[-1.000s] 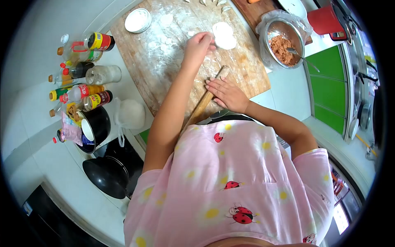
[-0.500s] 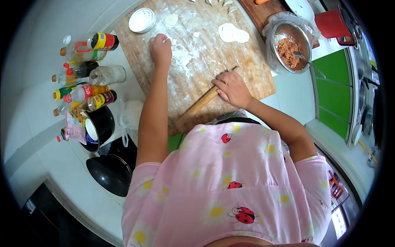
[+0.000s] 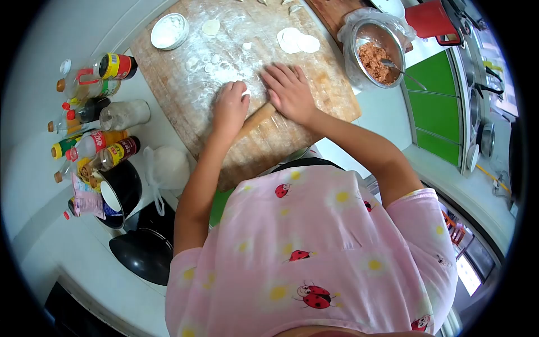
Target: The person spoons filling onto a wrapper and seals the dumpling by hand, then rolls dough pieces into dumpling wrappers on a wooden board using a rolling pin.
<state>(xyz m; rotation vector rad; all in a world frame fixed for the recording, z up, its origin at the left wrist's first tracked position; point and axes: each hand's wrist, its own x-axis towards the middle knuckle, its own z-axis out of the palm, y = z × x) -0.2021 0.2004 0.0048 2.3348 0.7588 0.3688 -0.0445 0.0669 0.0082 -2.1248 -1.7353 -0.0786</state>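
A wooden rolling pin lies slanted on the floured wooden board. My right hand rests flat over its upper end, fingers stretched out and slightly apart, hiding that end. Close by on the left, my left hand is closed, thumb against curled fingers, with a bit of white dough showing at the fingertips. Small dough pieces sit above my left hand, and another dough lump lies farther up. Round dough wrappers overlap at the upper right; a single wrapper lies at the upper left.
A white bowl of flour stands on the board's upper left. Right of the board is a metal bowl of minced filling with a spoon. Several bottles, a black pot and a wok line the left side.
My left hand has come down and right, from near the flour bowl to beside the rolling pin. My right hand has shifted up-left, its fingers now stretched out. The view has shifted slightly.
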